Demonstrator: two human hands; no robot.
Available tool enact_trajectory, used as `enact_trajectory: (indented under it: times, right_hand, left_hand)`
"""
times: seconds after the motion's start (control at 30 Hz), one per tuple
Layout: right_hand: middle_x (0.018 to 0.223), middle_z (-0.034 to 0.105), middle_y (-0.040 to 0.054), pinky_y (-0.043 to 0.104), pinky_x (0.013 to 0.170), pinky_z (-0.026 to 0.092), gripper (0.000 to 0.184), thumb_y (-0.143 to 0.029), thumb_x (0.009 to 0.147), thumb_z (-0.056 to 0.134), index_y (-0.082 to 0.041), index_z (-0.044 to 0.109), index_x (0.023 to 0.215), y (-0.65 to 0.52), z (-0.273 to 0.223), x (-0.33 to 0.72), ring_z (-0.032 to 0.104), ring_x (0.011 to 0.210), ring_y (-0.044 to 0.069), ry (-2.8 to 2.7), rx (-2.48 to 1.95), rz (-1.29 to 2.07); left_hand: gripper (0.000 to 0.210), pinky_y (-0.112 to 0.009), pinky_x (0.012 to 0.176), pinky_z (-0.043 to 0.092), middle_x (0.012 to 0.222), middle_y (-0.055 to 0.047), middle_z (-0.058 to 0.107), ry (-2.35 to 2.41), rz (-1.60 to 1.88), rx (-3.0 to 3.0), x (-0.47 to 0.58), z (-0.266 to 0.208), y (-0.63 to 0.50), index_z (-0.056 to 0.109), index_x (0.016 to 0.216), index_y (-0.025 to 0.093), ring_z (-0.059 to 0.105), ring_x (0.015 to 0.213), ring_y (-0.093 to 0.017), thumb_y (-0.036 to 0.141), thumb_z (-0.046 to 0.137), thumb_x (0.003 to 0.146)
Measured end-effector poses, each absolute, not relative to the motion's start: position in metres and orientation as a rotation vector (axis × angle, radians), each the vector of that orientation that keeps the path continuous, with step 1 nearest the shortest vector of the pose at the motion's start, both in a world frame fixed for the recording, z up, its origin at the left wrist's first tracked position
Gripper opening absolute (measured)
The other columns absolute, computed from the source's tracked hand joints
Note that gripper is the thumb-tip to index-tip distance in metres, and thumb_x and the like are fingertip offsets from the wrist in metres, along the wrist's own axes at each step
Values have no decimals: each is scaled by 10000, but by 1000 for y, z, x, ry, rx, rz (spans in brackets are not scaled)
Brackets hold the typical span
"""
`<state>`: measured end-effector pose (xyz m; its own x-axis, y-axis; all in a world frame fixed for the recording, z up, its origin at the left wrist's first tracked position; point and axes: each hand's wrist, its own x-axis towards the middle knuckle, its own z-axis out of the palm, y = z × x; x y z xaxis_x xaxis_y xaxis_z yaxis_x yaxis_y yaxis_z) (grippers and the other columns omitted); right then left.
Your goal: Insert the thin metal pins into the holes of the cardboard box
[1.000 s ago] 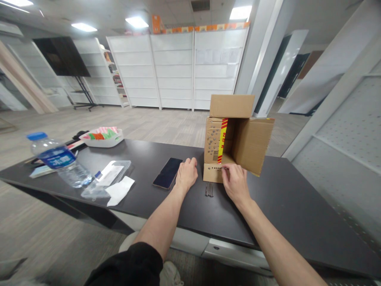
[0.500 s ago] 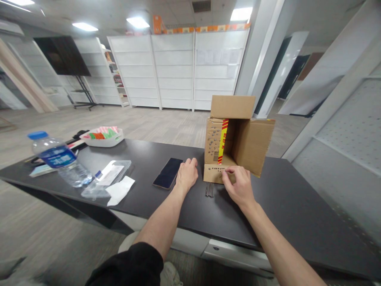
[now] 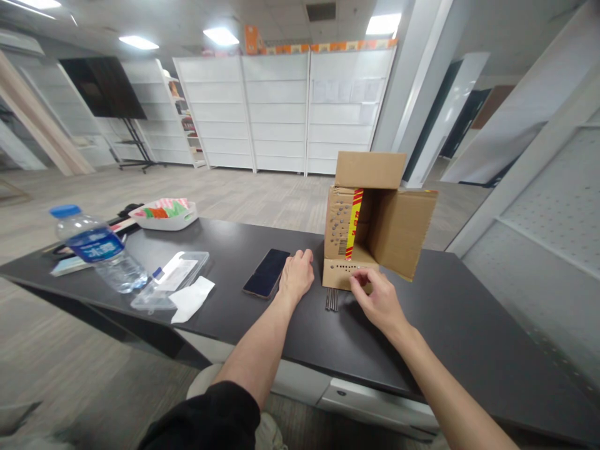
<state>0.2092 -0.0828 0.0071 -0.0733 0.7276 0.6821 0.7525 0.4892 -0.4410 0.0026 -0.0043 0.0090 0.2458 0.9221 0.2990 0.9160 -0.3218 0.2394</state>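
Resting beside phone, left hand curled, right hand arched at cardboard box, can't tell either grip

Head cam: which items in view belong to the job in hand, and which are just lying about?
Likely in the job:
- open cardboard box, right hand at its lower front
- thin metal pieces lined up before it

Likely just lying about:
- phone, by the left hand
- water bottle
- white basket

Unclear: clear plastic case.
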Motion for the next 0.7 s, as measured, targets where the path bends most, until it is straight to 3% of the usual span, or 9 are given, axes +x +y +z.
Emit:
enact_trajectory:
  times: [0.33,0.7]
  right_hand:
    - [838,669,25,340,743,437,107,-205,967,508,-226,592,905,-116,4,202,617,780,193,-2053,-1217,51]
    - [852,662,24,349,775,460,118,-129,915,529,-229,567,867,-123,0,193,618,835,205,-2169,-1205,145]
  left_hand:
    - [216,-333,896,435,1047,-66,622,1812,619,2466,4,11,-6,565,1052,224,626,946,-199,118,419,934]
    - [225,-338,906,434,1047,-65,623,1822,604,2466,3,11,-6,567,1064,228,628,937,-201,123,416,935]
